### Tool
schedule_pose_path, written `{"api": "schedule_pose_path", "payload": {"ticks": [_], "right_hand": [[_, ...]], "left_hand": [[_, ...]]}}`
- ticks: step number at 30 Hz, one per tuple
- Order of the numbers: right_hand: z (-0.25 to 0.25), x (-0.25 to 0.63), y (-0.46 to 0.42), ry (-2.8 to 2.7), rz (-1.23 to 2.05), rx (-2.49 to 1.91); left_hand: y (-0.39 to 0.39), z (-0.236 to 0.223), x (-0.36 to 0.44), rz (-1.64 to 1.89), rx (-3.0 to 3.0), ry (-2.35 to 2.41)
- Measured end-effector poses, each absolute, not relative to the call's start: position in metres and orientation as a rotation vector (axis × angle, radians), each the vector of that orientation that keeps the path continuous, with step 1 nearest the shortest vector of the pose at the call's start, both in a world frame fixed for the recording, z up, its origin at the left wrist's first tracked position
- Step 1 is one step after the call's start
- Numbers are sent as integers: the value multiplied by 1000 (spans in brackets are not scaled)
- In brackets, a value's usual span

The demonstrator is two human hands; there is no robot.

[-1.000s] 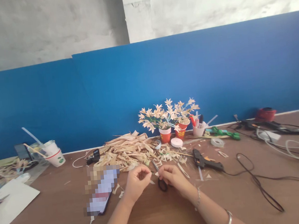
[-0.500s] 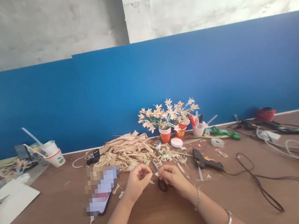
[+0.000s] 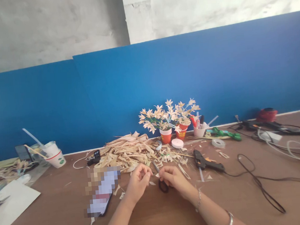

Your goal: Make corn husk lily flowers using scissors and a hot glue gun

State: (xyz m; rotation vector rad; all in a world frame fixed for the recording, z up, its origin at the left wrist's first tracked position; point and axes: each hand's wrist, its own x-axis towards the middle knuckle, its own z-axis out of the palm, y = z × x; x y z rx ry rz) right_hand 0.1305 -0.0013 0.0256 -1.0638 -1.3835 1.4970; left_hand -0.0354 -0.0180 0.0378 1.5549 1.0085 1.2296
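Note:
My left hand [image 3: 139,180] is closed over the table, its thumb bent against curled fingers. Whatever it may pinch is too small or hidden to make out. Across a narrow gap, my right hand [image 3: 173,179] pinches a small pale piece of husk [image 3: 157,175] between thumb and forefinger. Scissors with black handles [image 3: 163,186] lie beside and partly behind the right fingertips, blades pointing away from me. A loose petal-shaped scrap [image 3: 152,183] rests on the table just below the left fingertips.
Behind my hands lies a heap of dried husks [image 3: 129,151]. Husk flowers [image 3: 163,116] stand in red paper cups [image 3: 166,137]. A glue gun [image 3: 207,161] with a looping black cord [image 3: 261,183] is at right, a phone [image 3: 103,193] at left. A blue partition [image 3: 111,95] backs the table.
My left thumb has drawn back slightly to the left, uncovering more of the loose scrap below it. My right hand stays almost still.

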Motion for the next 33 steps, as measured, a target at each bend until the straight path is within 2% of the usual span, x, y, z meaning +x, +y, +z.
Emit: {"api": "schedule_pose_path", "payload": {"ticks": [16, 33], "right_hand": [[27, 131, -1, -1402, 1498, -1070], [26, 130, -2, -1407, 1496, -1055]], "left_hand": [[-18, 39, -35, 1210, 1473, 950], [-15, 35, -36, 1142, 1608, 1150]]}}
